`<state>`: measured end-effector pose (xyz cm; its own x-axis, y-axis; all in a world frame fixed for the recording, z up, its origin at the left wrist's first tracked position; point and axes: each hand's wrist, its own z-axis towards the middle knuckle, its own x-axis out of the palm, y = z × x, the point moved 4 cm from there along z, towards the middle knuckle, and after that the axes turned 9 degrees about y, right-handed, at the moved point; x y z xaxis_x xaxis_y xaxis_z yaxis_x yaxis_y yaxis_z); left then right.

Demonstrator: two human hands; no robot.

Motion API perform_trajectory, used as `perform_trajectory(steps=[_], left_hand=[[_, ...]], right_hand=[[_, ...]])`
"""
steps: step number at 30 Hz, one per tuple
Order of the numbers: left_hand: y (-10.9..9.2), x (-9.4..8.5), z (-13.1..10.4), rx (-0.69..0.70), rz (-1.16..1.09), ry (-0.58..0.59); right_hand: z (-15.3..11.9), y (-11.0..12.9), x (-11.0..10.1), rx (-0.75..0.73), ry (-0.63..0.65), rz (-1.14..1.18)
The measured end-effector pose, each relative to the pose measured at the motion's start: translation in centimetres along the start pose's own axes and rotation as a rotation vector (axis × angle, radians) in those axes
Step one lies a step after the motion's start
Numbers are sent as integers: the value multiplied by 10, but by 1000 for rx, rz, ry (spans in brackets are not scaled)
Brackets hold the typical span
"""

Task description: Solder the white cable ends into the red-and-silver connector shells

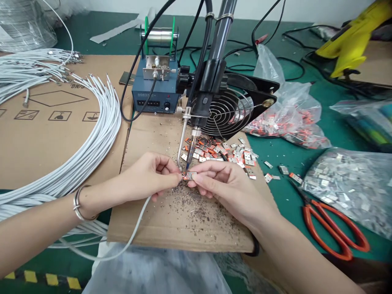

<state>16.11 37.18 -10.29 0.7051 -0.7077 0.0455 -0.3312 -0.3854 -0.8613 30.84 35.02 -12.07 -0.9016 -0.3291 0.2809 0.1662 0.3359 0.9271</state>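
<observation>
Beneath the tip of a mounted soldering iron, my two hands meet over the cardboard. My left hand is closed on the end of a white cable, which loops down and back to the left. Pinched between the thumb and fingers of my right hand is a small metal USB connector with orange plastic. The cable end and the connector meet right at the iron's tip. A thin bent metal feed tube comes down beside the tip. My left fingertips partly hide the joint.
Loose connectors lie behind my right hand. A solder feeder with a wire spool and a fan stand behind. Cable bundles fill the left. Orange-handled scissors and bags of parts lie right.
</observation>
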Motion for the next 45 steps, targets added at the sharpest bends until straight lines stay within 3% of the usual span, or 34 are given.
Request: perform_trajectory(steps=[17, 45], left_hand=[[0, 0, 1, -5, -22, 4], [7, -2, 4, 38, 14, 30]], right_hand=[[0, 3, 2, -59, 44, 25], [0, 3, 4, -39, -24, -92]])
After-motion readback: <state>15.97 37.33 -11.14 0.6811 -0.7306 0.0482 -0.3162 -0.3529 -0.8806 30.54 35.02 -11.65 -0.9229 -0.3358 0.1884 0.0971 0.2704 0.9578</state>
